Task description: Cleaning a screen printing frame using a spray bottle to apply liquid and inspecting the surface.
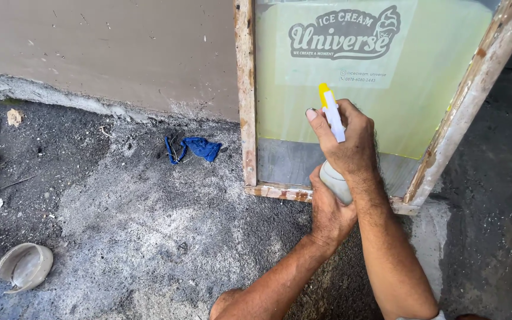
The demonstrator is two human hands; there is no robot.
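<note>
1. the right hand has its fingers clamped round the head of a white spray bottle with a yellow nozzle, pointed at the screen.
2. the left hand has its fingers closed on the bottle's body from below.
3. the wooden-framed printing screen, its mesh yellow-green, leans on the wall.
4. a blue rag and a broken bowl lie on the gritty floor.

Bright, even daylight; soft shadows, sharp focus, slight wide-angle edge stretch.
</note>
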